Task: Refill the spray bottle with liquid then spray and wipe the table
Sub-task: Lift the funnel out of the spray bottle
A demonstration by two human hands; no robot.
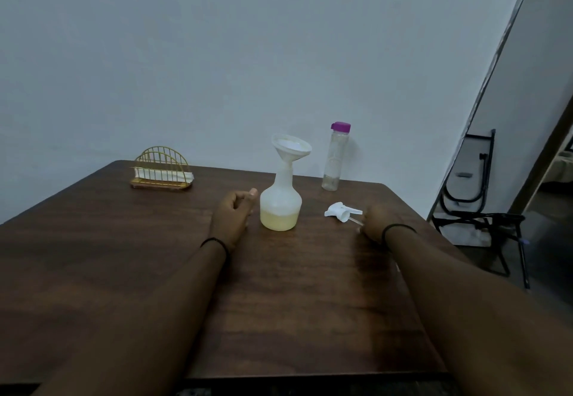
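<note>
The spray bottle [280,206] stands upright near the middle of the wooden counter [124,240], its base holding pale yellow liquid, a white funnel [291,147] tilted in its neck; the white spray head [341,210] lies on its side to the right, and a clear bottle with a purple cap [335,157] stands behind it. The left hand [232,212] rests just beside the spray bottle, fingers loosely curled and holding nothing; the right hand [376,220] lies by the spray head's tube, whether gripping it I cannot tell; a gold wire napkin holder [161,169] sits far left
</note>
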